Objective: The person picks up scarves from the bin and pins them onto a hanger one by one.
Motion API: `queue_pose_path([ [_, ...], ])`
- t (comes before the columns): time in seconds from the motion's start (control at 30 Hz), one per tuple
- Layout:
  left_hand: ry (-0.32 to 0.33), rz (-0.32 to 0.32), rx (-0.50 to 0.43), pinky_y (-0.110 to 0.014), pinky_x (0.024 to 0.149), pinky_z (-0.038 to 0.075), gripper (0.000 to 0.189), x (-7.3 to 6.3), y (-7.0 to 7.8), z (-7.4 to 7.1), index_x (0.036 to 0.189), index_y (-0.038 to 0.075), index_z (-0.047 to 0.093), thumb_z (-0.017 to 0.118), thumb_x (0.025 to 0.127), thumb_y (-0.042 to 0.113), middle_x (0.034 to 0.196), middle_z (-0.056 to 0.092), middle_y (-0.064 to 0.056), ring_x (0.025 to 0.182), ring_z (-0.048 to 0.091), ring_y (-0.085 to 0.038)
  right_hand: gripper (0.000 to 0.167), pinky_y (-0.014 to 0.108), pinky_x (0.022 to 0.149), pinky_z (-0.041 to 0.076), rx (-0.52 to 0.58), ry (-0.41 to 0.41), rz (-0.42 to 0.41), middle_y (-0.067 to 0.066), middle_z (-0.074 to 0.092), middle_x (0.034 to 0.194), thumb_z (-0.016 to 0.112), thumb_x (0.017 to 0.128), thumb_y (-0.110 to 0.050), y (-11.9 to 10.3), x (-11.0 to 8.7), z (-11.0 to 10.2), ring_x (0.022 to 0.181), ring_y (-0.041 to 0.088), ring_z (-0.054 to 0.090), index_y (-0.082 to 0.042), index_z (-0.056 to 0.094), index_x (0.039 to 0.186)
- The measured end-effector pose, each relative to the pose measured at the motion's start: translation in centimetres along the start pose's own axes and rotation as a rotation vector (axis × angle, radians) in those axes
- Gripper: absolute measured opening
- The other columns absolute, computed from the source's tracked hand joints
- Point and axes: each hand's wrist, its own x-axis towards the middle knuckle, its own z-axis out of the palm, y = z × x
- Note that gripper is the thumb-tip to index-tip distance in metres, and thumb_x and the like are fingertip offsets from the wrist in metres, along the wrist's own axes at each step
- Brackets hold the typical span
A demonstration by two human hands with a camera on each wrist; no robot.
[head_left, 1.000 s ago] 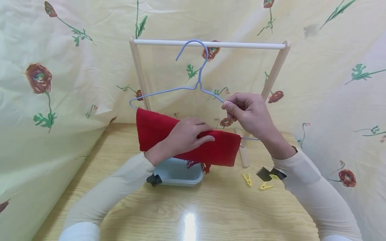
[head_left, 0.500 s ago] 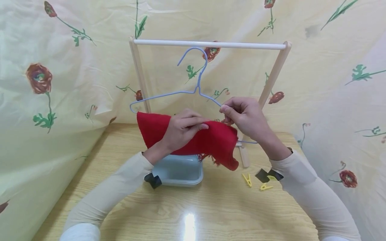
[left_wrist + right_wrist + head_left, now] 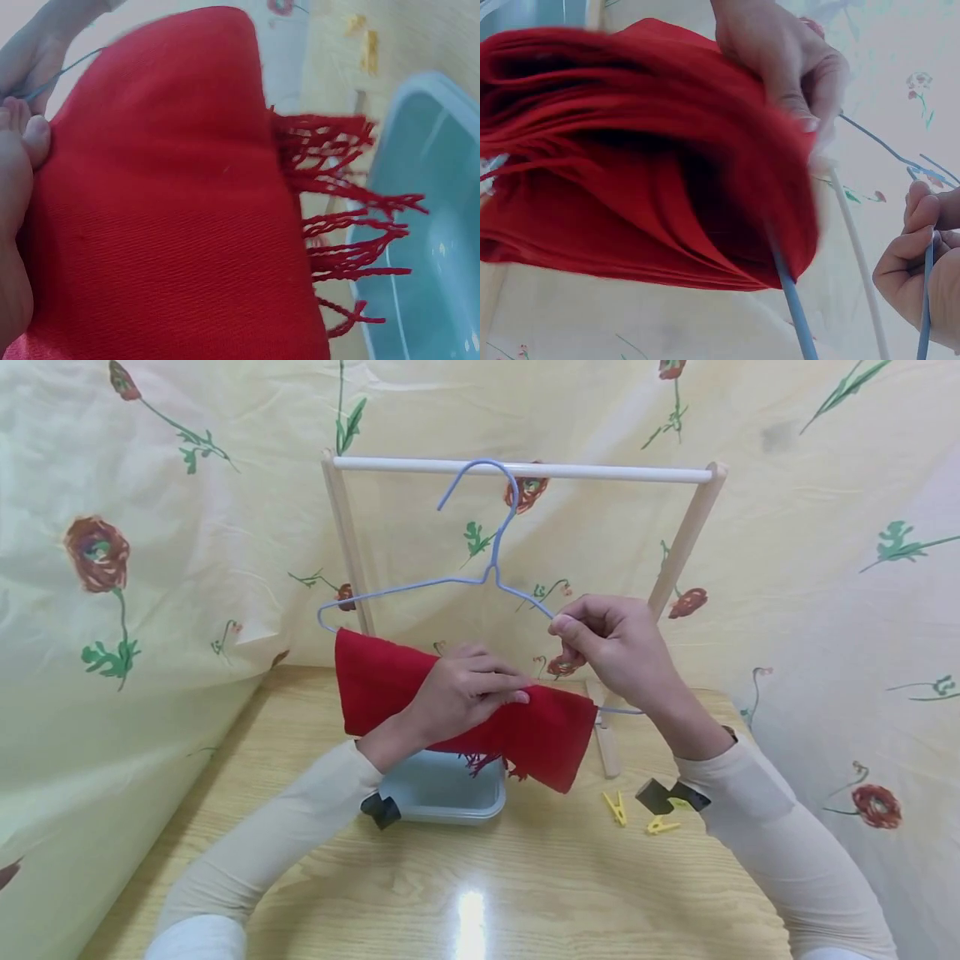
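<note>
A folded red scarf (image 3: 375, 677) with fringe hangs over the lower bar of a blue wire hanger (image 3: 496, 547). My left hand (image 3: 461, 689) grips the scarf's top fold near the middle, thumb on the near side. The right hand (image 3: 615, 639) pinches the hanger's sloping right arm, holding it up in front of the rack. In the left wrist view, the twisted fringe (image 3: 352, 195) dangles from the scarf's lower edge. The right wrist view shows the scarf's (image 3: 630, 232) stacked layers end-on, with the hanger's bar coming out of the fold.
Behind the hanger stands a rack with a white rod (image 3: 615, 472) and wooden posts. A pale blue basin (image 3: 450, 815) sits on the wooden table (image 3: 420, 885) below the scarf. Two yellow clothespins (image 3: 615, 808) lie at right. Floral cloth (image 3: 180, 560) surrounds the table.
The hanger dipped slightly, then rose again. The scarf's right part, bunched up by the left hand half a second ago, now hangs flatter and lower. Both hands keep their holds.
</note>
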Motion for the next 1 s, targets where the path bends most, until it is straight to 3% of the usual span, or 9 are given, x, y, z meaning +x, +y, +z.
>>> queue_pose_path([
  [0.17,-0.031,-0.003,0.005,-0.023,0.082,0.051,0.032,-0.18,-0.01,-0.3,0.113,0.012,0.08,0.085,0.085,0.025,0.108,0.078,-0.001,0.093,0.067,-0.014,0.011,0.021,0.06,0.055,0.01,0.003,-0.014,0.009,0.063,0.068,0.066,0.098,-0.001,-0.23,0.07,-0.22,0.059,0.017,0.058,0.008,0.07,0.093],
  [0.27,-0.091,-0.039,0.03,-0.025,0.087,0.053,0.039,-0.32,0.12,-0.49,0.119,0.012,0.077,0.084,0.086,0.033,0.112,0.077,0.0,0.097,0.069,-0.014,0.012,0.02,0.06,0.054,0.007,0.002,-0.015,0.011,0.063,0.069,0.065,0.098,-0.001,-0.21,0.05,-0.32,0.059,0.018,0.058,0.009,0.069,0.093],
  [0.37,-0.197,-0.105,0.084,-0.03,0.091,0.054,0.046,-0.33,0.29,-0.62,0.124,0.013,0.074,0.08,0.088,0.041,0.115,0.076,0.0,0.101,0.07,-0.014,0.011,0.02,0.06,0.055,0.001,0.004,-0.01,0.016,0.063,0.07,0.065,0.098,-0.001,-0.25,0.02,-0.29,0.059,0.019,0.058,0.009,0.07,0.094],
  [0.5,-0.327,-0.239,0.127,-0.031,0.088,0.054,0.04,-0.03,0.52,-0.72,0.12,0.016,0.074,0.074,0.092,0.045,0.107,0.076,0.003,0.093,0.07,-0.012,0.011,0.021,0.061,0.056,-0.01,0.002,0.0,0.017,0.064,0.071,0.067,0.097,-0.002,-0.46,-0.08,0.04,0.06,0.02,0.06,0.007,0.071,0.093],
  [0.6,-0.358,-0.289,0.125,-0.029,0.086,0.054,0.034,0.1,0.55,-0.68,0.116,0.018,0.076,0.073,0.093,0.043,0.101,0.076,0.005,0.087,0.069,-0.011,0.01,0.023,0.063,0.058,-0.021,-0.004,0.004,0.016,0.065,0.072,0.068,0.097,-0.003,-0.53,-0.16,0.21,0.06,0.018,0.061,0.006,0.071,0.093],
  [0.7,-0.306,-0.257,0.11,-0.028,0.085,0.053,0.031,-0.08,0.46,-0.54,0.115,0.017,0.078,0.076,0.092,0.037,0.101,0.077,0.004,0.088,0.07,-0.012,0.009,0.023,0.063,0.058,-0.024,-0.012,-0.004,0.016,0.065,0.072,0.067,0.097,-0.002,-0.4,-0.17,0.16,0.06,0.016,0.061,0.006,0.071,0.093],
  [1.0,-0.017,-0.054,-0.013,-0.029,0.077,0.049,0.029,-0.52,0.18,-0.42,0.111,0.008,0.08,0.085,0.084,0.017,0.1,0.077,-0.005,0.09,0.068,-0.018,0.008,0.023,0.063,0.059,-0.01,-0.031,-0.022,0.006,0.066,0.071,0.068,0.096,0.0,0.15,0.04,0.42,0.06,0.017,0.064,0.007,0.071,0.093],
])
